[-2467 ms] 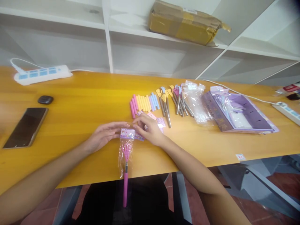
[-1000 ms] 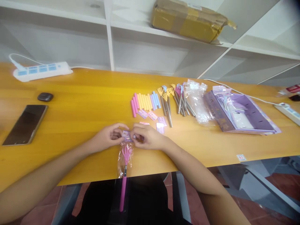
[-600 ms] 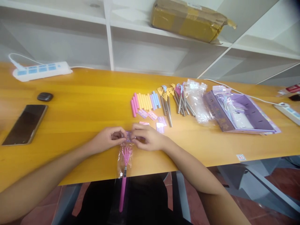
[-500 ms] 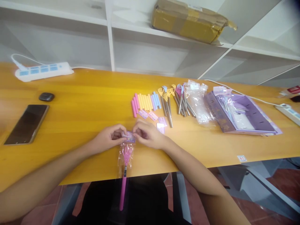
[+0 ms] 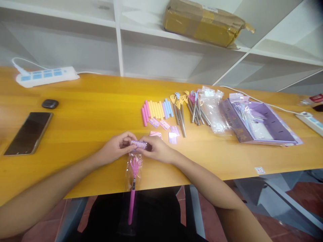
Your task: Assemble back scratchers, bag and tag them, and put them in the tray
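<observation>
A clear plastic bag (image 5: 139, 168) hangs over the table's front edge, with a pink hand-shaped back scratcher (image 5: 132, 201) inside it. My left hand (image 5: 118, 145) pinches the bag's top from the left. From the right, my right hand (image 5: 156, 148) grips the same top end, where a small purple printed card (image 5: 138, 145) shows between the fingers. Several small printed cards (image 5: 165, 125) lie just beyond my right hand. Farther off are pink, yellow, purple and blue handle sleeves (image 5: 156, 110) in a row, and back scratchers (image 5: 182, 114) with metal rods and hand-shaped heads.
Clear bags (image 5: 213, 111) lie beside a purple box (image 5: 262, 124) at the right. At the left are a phone (image 5: 28, 133), a black case (image 5: 49, 104) and a power strip (image 5: 47, 77). A taped parcel (image 5: 204, 23) sits on the shelf behind.
My right hand has shifted slightly left and down, closer to my left hand. The purple card at the bag's top now shows wider and flatter, and a pink card beyond my hand is uncovered.
</observation>
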The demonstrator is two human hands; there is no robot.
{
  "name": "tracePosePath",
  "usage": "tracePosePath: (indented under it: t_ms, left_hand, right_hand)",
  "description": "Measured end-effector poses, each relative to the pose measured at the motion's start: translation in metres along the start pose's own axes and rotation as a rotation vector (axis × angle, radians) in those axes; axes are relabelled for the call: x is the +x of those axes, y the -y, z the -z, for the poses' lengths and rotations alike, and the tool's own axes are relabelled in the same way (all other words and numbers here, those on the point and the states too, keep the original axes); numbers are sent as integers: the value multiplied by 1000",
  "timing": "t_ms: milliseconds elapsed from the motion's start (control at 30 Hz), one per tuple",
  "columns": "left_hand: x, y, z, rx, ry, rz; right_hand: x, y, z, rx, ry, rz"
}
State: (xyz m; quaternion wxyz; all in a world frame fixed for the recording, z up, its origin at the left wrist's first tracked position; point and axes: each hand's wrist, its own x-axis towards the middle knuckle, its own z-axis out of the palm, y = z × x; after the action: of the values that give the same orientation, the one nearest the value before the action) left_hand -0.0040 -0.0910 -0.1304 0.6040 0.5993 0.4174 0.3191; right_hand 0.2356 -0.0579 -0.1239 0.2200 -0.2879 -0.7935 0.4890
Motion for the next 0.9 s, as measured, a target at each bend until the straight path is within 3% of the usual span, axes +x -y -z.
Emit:
tracePosePath:
  t_ms: [533,733,900]
  left_hand:
    - [0,-4,3,46,64,23]
    - [-1,-9,7,-41,227,88]
    - [-4,-9,10,-47,248,117]
  right_hand:
    - [0,-1,9,66,170,12]
    - [-1,-1,15,75,271,63]
    - [-4,0,19,217,292,-67]
